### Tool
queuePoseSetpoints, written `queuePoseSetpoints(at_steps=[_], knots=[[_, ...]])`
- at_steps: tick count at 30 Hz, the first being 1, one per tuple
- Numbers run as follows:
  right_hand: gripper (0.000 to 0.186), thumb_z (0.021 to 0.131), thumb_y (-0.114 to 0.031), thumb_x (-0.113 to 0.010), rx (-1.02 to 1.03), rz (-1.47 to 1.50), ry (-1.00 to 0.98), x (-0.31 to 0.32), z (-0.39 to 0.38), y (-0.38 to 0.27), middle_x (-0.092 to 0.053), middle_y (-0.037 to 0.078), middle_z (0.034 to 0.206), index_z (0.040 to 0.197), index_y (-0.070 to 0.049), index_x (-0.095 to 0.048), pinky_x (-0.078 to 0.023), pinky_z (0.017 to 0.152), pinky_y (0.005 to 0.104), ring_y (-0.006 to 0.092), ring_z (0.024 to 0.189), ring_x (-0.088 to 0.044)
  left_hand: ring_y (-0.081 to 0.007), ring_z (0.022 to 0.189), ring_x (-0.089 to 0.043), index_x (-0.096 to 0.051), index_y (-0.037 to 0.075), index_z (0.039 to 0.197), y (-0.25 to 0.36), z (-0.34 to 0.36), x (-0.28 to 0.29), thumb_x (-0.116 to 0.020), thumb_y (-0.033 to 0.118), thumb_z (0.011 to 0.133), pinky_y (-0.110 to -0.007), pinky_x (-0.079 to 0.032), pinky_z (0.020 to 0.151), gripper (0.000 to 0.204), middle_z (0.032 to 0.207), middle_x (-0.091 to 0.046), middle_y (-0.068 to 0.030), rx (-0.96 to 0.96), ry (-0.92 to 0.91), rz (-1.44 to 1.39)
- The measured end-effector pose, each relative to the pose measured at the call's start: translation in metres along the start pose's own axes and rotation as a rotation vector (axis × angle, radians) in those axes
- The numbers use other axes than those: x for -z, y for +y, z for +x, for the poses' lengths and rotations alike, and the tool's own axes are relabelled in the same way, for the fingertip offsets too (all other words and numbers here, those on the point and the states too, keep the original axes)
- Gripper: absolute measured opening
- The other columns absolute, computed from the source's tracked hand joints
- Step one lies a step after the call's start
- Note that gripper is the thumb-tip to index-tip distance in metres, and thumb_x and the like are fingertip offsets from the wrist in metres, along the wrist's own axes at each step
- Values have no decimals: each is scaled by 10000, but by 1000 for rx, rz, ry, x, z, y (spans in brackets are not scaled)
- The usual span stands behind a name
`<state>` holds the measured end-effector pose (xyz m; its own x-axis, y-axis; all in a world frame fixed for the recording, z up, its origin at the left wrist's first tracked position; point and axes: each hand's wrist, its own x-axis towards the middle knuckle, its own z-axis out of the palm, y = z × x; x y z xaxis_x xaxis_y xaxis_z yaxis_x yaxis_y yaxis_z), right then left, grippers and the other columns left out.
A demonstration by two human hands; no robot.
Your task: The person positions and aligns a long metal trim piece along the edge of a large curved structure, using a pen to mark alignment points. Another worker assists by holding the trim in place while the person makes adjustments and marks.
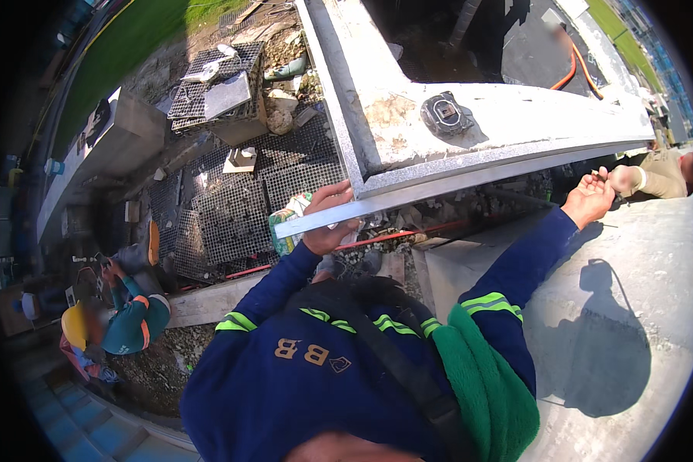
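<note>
A long silvery metal straightedge [393, 201] lies along the front edge of a speckled grey stone border [454, 171]. My left hand [329, 221] grips its left end near the border's corner, fingers above and thumb below. Out to the right, my right hand [590, 199] is raised with its fingers curled, close to another person's hand [625, 179]. A small dark thing shows by those fingers, too small to name. On the pale ledge [393, 92] above the border sits a black, squarish device with rounded corners [446, 115].
Black plastic grids [231, 208] and rubble cover the ground at left, beside a crate stack [223, 100] with a grey tile on top. A person in a yellow helmet [75, 327] crouches at lower left. A concrete surface [624, 277] spans the right; beyond the ledge opens a dark recess [439, 38].
</note>
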<state>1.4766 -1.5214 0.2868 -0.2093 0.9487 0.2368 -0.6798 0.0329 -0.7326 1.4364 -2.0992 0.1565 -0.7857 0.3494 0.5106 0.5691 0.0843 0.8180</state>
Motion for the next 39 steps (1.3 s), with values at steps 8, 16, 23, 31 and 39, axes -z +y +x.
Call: queuePoseSetpoints(at_steps=[8,16,23,31,39], knots=[[168,982,-39,-679,-376,-153,-573,-38,-260,-70,-658,103,1104,1123,-81,-598,-571,809,311,245,971,-739,-349,1211,-648,-704,31,1306,-6,3,-1,-870,273,846,-444,-505,1021,545,1344,-648,-204,-54,14,-18],[195,1012,-137,-709,-440,-413,-673,-40,-416,-70,-749,92,978,1162,-25,-654,-547,745,284,138,828,-687,-332,1139,-673,-743,74,1258,-5,2,-5,-887,320,838,-439,-488,993,507,1313,-677,-156,-58,81,-58],[214,1018,-148,-711,-437,-455,-681,-59,-441,-50,-755,97,999,1159,9,-676,-543,749,252,101,826,-671,-340,1160,-667,-739,76,1279,-6,1,-6,-889,325,839,-451,-508,992,527,1323,-674,-155,-6,66,-134],[198,999,-115,-721,-430,-459,-711,-57,-422,-39,-764,95,958,1129,32,-700,-539,734,243,101,791,-672,-362,1205,-666,-708,52,1312,-3,3,-1,-866,274,871,-459,-539,1009,519,1349,-651,-196,-43,14,-69],[217,983,-121,-737,-393,-466,-617,-43,-382,-35,-773,89,955,1138,29,-718,-547,727,245,95,784,-684,-357,1265,-629,-677,-13,1322,4,2,-2,-831,324,917,-456,-512,1064,549,1371,-624,-230,17,4,-101]])
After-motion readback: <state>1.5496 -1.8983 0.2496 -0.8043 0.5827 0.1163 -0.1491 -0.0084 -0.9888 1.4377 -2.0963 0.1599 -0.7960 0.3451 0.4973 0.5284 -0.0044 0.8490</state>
